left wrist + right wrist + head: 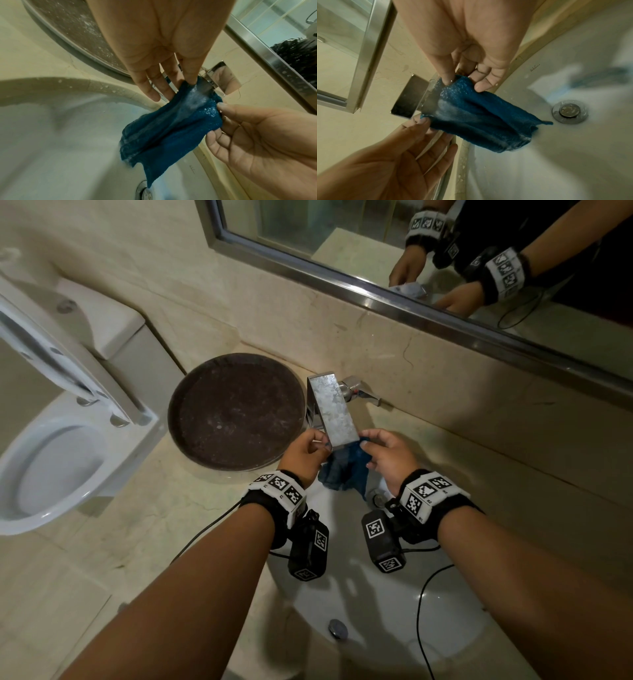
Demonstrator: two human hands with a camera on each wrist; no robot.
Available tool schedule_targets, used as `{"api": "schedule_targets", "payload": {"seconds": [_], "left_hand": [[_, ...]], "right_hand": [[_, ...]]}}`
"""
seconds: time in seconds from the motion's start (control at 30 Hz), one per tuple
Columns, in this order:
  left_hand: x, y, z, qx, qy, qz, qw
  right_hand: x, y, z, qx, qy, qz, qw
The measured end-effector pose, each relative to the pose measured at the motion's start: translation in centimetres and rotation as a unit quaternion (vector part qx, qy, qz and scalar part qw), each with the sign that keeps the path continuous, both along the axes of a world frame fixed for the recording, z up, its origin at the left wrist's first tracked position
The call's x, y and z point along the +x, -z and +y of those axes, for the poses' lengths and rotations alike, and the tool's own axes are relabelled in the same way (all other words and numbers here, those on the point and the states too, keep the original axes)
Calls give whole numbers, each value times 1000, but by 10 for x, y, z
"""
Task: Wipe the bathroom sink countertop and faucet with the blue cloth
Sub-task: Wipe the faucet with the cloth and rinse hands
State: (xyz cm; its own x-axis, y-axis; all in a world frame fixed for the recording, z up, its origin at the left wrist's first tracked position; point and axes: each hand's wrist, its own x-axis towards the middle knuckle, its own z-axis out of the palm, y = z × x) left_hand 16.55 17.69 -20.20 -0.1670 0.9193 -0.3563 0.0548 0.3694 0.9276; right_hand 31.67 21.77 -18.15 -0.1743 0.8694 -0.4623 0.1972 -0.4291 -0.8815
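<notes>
Pinching opposite top corners of the blue cloth [346, 465]: left hand [303, 455] and right hand [388, 457], thumb against fingertip each, other fingers loosely spread. Cloth hangs between the fingertips, under the faucet [334, 409] spout, water running over it, above the sink [383, 614].

On each bare forearm we wear a black wristband [442, 513] with white square-code tags, a black camera box [308, 553] with the same tags under it, and thin black cables [419, 604].
</notes>
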Motion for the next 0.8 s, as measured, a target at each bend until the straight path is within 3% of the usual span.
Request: {"api": "schedule_targets", "payload": {"seconds": [0.2,0.4,0.6,0.8], "left_hand": [[-2,-4,-4,-32,36,-22,999],[3,-1,-4,-76,100,65,990],[5,3,-2,-78,75,60,992],[14,2,-2,-67,53,-14,996]], "right_hand": [[-10,-3,-2,-40,13,57,997],[-18,-9,-4,-89,12,127,988],[-10,-8,2,-77,5,70,995],[1,-14,14,-67,-26,14,997]]}}
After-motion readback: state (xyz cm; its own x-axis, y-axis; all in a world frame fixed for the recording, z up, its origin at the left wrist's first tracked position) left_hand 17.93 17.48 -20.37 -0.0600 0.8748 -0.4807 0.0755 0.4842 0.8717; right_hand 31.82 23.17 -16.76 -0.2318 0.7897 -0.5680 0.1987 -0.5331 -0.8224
